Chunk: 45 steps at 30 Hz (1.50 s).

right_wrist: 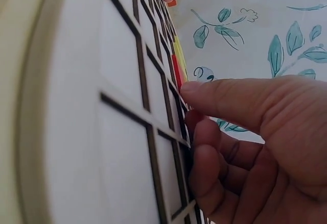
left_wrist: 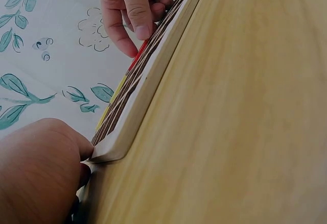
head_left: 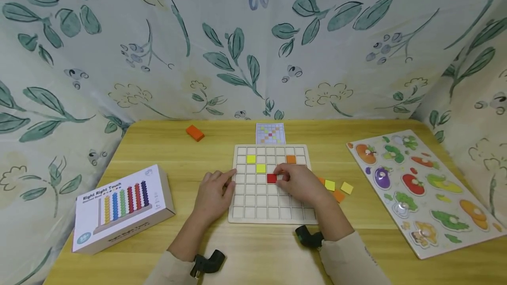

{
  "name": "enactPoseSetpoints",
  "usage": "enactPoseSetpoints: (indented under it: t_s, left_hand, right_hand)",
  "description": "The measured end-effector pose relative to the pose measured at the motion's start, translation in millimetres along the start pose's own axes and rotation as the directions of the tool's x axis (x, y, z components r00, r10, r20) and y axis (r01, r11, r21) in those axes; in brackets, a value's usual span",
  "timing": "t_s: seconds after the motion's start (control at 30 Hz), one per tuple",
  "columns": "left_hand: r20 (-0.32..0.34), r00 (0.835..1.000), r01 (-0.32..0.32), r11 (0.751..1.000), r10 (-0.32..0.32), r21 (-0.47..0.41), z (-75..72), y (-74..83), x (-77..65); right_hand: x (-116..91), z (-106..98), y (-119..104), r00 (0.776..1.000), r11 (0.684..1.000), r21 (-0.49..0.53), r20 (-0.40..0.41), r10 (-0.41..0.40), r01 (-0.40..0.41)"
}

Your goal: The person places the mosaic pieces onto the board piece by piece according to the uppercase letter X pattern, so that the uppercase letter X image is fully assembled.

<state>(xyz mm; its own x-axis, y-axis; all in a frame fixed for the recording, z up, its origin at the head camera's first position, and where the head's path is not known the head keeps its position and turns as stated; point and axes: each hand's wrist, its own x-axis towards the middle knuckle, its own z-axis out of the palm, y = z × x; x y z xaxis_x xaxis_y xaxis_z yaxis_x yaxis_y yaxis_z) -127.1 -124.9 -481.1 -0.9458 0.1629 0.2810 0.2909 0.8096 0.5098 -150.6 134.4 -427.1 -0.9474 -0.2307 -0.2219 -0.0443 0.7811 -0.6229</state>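
A square white grid board [head_left: 245, 212] lies on the table. Two yellow tiles [head_left: 251, 159] and an orange tile [head_left: 291, 159] sit in its cells. Near the middle, a red tile [head_left: 271, 178] lies flat in a cell, and my right hand [head_left: 299, 181] pinches it at its right side with thumb and forefinger. The thumb [right_wrist: 214, 94] meets the red tile's edge in the right wrist view, the other fingers curling under. My left hand [head_left: 214, 192] rests at the board's left edge, its forefinger stretched out to touch the rim; the left wrist view shows it at the corner.
Behind the board lies a pattern card [head_left: 270, 133] with coloured squares. Several loose yellow and orange tiles [head_left: 347, 188] lie right of the board. An orange block [head_left: 195, 133] is at the back left, a bead-toy box [head_left: 123, 210] at left, a vegetable puzzle board [head_left: 428, 192] at right.
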Motion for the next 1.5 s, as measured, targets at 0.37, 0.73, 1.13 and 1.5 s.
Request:
enactPoseSetpoints:
  t_s: [0.37, 0.73, 1.13, 1.5]
  left_hand:
    - [0.000, 1.000, 0.007, 1.000, -0.007, -0.001, 0.0, -0.7, -2.0]
    - [0.010, 1.000, 0.009, 1.000, -0.009, -0.001, 0.6, 0.4, -0.8]
    - [0.016, 1.000, 0.024, 1.000, -0.024, -0.001, -0.7, 1.2, -1.1]
    - [0.014, 1.000, 0.025, 1.000, -0.025, -0.005, -0.1, 1.6, -1.3]
  right_hand:
    - [-11, -28, 12, 0.997, 0.996, 0.041, -0.036, 0.075, -0.074]
    - [-34, -60, 59, 0.990, 0.993, 0.022, -0.085, 0.114, -0.113]
    - [-52, -82, 89, 0.986, 0.991, 0.033, -0.108, 0.130, -0.127]
    - [-40, -58, 88, 0.983, 0.985, -0.021, -0.078, 0.167, -0.169]
